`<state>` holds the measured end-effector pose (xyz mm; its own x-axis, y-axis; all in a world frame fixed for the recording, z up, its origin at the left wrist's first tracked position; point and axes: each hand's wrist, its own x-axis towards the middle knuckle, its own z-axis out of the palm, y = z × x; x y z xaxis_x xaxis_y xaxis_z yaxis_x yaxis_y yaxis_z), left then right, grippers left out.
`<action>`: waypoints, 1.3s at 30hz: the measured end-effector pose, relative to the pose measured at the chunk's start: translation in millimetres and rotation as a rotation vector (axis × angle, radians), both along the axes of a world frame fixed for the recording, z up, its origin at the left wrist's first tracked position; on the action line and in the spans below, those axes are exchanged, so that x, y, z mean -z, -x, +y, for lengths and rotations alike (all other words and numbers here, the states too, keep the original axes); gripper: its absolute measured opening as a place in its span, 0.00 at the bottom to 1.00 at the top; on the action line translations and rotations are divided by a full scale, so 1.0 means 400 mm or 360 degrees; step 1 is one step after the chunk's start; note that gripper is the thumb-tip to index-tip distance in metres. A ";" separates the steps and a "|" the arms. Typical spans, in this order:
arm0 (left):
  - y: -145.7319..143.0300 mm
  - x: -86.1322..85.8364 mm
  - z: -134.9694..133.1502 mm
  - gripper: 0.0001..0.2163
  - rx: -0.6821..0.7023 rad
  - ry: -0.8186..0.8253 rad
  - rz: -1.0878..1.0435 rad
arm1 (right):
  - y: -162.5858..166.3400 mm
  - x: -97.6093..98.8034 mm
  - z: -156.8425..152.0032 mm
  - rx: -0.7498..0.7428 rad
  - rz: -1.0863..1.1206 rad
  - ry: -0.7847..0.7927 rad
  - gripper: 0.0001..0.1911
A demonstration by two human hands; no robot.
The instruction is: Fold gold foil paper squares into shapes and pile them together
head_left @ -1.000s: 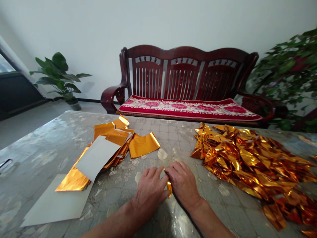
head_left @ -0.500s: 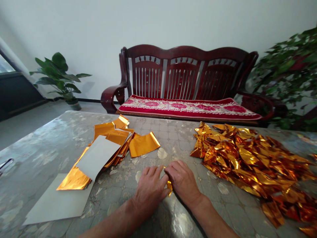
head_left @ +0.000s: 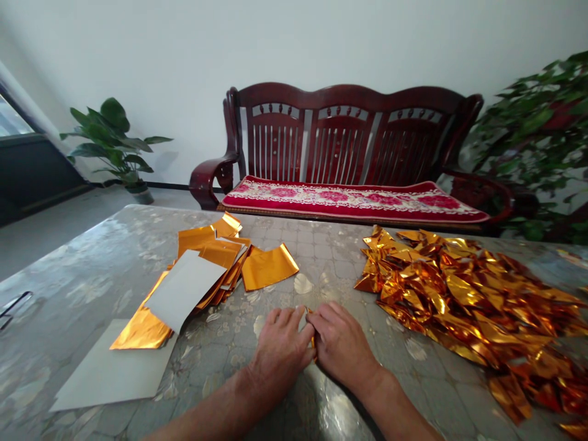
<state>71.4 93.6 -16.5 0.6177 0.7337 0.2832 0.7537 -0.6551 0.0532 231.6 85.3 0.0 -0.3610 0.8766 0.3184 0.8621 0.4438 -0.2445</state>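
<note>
Right hand [head_left: 342, 340] has edged over the foil paper [head_left: 314, 344], hiding more

Our left hand [head_left: 283, 340] pinches it too, both grips clamped, over the worktop [head_left: 220, 358]; we judge it light, slick, easily creased, best held by its edges

A person's left hand [head_left: 283, 340] and right hand [head_left: 343, 340] grip a small piece of gold foil [head_left: 315, 353] at a patterned surface [head_left: 220, 373] in front of a dark wooden settee [head_left: 342, 144]. Loose gold sheets [head_left: 214, 252] lie near the settee's left end and folded foil pieces [head_left: 463, 300] are heaped near its right end. A red floral cover [head_left: 353, 199] lines its seat; leafy plants [head_left: 113, 142] flank it.
</note>
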 end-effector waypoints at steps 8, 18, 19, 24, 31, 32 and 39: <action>-0.007 -0.010 -0.030 0.05 0.0121 -0.0031 0.0018 | -0.018 -0.015 0.018 -0.0041 0.0012 0.0215 0.11; 0.019 -0.031 -0.019 0.02 0.0258 0.0073 0.0135 | -0.037 -0.002 0.031 -0.0027 0.0242 0.0306 0.15; 0.031 -0.039 -0.007 0.02 0.0188 0.0084 0.0159 | -0.033 0.000 0.028 -0.0013 0.0269 0.0311 0.15; 0.061 -0.055 0.031 0.04 -0.0088 0.0194 0.0167 | 0.002 0.000 0.006 0.0060 0.0173 0.0244 0.14; 0.021 -0.024 -0.009 0.13 -0.0075 0.0130 0.0090 | 0.008 0.002 0.002 0.0050 0.0259 0.0238 0.16; 0.018 -0.021 -0.014 0.14 -0.0088 0.0097 0.0116 | 0.004 0.002 0.004 0.0032 0.0297 0.0248 0.16; 0.017 -0.014 -0.021 0.16 -0.0090 0.0060 0.0262 | -0.046 0.013 0.030 -0.0032 0.0609 0.0250 0.23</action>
